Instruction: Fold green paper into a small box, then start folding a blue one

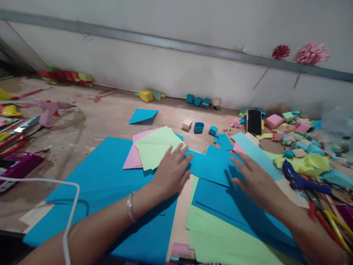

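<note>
My left hand, fingers spread, rests at the right edge of a stack of light green squares, which lies over pink paper. Beneath is a large blue sheet. My right hand is spread above a blue piece and casts a shadow on it; whether it touches is unclear. More blue sheets and light green sheets lie below and between my arms. Neither hand grips anything.
A pink glue gun and scissors lie left, with a white cable crossing my left forearm. Small paper boxes stand behind. At the right are a phone, paper scraps, a blue glue gun and pliers.
</note>
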Demonstrator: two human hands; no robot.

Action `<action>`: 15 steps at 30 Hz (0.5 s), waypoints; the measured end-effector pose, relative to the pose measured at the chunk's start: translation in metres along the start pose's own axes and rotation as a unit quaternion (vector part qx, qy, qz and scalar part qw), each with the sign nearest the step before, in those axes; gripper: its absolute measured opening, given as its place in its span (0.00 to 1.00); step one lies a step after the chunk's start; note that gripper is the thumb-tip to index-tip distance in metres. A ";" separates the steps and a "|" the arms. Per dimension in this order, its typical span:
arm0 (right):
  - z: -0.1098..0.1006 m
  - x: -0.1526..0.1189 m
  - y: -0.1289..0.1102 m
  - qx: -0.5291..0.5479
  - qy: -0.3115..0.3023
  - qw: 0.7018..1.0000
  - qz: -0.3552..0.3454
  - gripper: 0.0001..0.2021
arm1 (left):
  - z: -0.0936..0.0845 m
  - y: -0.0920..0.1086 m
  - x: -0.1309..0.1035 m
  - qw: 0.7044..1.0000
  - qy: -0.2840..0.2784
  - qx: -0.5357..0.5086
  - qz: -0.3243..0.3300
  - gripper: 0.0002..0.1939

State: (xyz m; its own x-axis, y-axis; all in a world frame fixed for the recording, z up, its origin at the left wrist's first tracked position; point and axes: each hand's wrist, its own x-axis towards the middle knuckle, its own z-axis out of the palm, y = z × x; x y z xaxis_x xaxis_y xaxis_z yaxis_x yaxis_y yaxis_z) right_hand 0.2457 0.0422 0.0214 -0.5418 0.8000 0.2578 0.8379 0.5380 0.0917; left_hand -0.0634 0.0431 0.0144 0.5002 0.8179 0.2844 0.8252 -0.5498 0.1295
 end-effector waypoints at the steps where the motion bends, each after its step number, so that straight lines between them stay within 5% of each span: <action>1: 0.005 0.001 -0.012 0.012 -0.028 0.999 -0.037 0.27 | -0.002 -0.006 0.002 0.998 0.004 0.036 -0.051 0.26; 6: 0.031 0.008 -0.036 -0.040 -0.066 0.993 -0.092 0.27 | -0.015 -0.022 0.006 0.955 -0.128 0.140 -0.229 0.23; 11: 0.035 0.013 -0.031 -0.094 -0.003 0.985 -0.148 0.22 | -0.011 -0.018 0.003 0.948 -0.155 0.135 -0.241 0.19; 15: 0.015 0.018 -0.021 -0.142 0.070 0.966 -0.202 0.23 | -0.004 -0.014 0.002 0.946 -0.160 0.138 -0.248 0.23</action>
State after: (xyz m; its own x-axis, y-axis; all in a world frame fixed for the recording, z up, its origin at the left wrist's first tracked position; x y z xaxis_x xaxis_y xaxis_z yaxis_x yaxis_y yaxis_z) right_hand 0.2175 0.0487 0.0099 -0.8309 0.4853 0.2721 0.5550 0.6878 0.4679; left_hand -0.0750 0.0522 0.0168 0.0519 0.9972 -0.0545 0.9940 -0.0568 -0.0931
